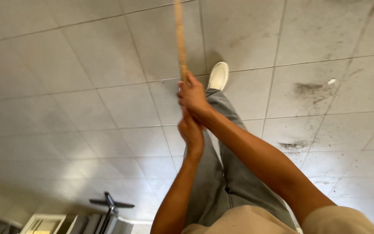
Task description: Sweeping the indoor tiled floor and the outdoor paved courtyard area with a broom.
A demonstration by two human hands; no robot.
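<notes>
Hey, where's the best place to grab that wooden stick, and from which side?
Judging by its pose, grip the wooden stick at its near end, about where the right hand and left hand sit now, stacked one behind the other. It is long, thin and straight, running away over the tiled floor, so coming from the near end with fingers wrapped around it probably gives the most control.

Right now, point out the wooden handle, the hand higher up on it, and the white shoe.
wooden handle (180, 39), head view, on the bare shaft above the hands.
right hand (192, 96), head view, on the back of the hand.
white shoe (218, 75), head view, on the toe.
</notes>
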